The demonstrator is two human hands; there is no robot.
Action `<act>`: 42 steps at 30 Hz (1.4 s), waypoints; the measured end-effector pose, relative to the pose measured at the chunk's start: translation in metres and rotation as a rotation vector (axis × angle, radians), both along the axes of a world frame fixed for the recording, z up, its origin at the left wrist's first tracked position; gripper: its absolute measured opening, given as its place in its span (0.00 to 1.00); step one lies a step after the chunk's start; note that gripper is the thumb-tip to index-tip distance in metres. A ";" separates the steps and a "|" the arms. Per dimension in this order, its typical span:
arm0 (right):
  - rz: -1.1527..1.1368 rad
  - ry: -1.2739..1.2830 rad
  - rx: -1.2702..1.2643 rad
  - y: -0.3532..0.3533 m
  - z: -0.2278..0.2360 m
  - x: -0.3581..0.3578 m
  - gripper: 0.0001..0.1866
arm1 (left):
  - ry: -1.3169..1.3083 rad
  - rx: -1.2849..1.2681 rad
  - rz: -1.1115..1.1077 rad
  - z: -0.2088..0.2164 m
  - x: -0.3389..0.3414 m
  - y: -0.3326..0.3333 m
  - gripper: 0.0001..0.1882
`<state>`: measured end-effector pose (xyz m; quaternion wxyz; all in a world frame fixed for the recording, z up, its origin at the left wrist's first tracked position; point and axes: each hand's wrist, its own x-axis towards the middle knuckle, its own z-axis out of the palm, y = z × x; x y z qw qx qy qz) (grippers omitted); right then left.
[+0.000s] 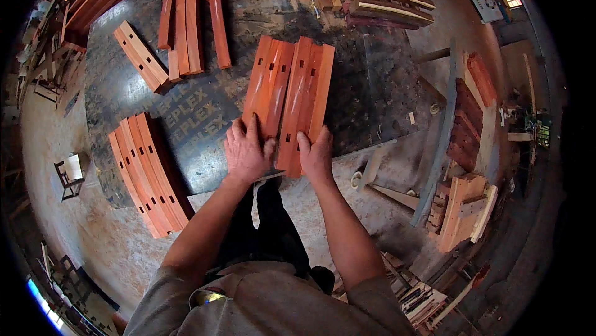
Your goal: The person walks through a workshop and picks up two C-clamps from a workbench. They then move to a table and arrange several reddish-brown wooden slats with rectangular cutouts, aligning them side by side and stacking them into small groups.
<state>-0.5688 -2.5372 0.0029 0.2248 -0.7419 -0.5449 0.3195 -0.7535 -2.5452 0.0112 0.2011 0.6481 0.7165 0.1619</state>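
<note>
Two side-by-side sets of reddish-brown slats with rectangular mortise slots lie in front of me. A narrow dark gap separates the left slats (pixel 268 81) from the right slats (pixel 306 97), whose near end reaches closer to me. My left hand (pixel 246 151) grips the near end of the left slats, with thumb and forefinger spread against the wood. On the right slats, my right hand (pixel 317 153) has its thumb on top and its other fingers round the right edge. The undersides of both sets are hidden.
Beneath is a dark, worn worktable (pixel 198 112). Mortised slats (pixel 149 171) lie at its left edge, a lighter slotted pair (pixel 140 56) farther back. Long strips (pixel 186 25) and stacked boards (pixel 391 7) occupy the far side. More timber (pixel 465 212) stands at right.
</note>
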 end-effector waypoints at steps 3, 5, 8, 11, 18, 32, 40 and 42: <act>-0.001 0.044 0.023 0.000 -0.003 0.001 0.38 | -0.182 0.003 0.007 -0.007 -0.016 0.006 0.42; 0.000 0.062 0.052 0.000 -0.009 0.003 0.38 | -0.213 -0.060 0.011 -0.003 -0.021 0.016 0.40; -0.007 0.057 0.059 -0.002 -0.012 0.003 0.38 | -0.178 -0.192 -0.016 0.001 -0.027 0.030 0.41; -0.014 0.074 0.005 0.001 -0.009 0.003 0.38 | -0.182 -0.344 -0.056 0.009 -0.036 0.043 0.40; -0.002 0.020 0.037 0.000 -0.014 0.003 0.39 | -0.081 -0.505 0.007 0.037 -0.016 0.055 0.43; 0.002 0.029 0.059 0.000 -0.012 0.003 0.39 | -0.626 -0.397 0.019 0.038 -0.036 0.043 0.25; -0.053 0.129 -0.016 0.002 -0.015 0.004 0.37 | -0.484 -0.430 -0.019 0.037 -0.025 0.042 0.25; -0.042 0.141 -0.025 0.003 -0.006 0.002 0.37 | -0.571 -0.454 -0.035 0.037 -0.033 0.045 0.26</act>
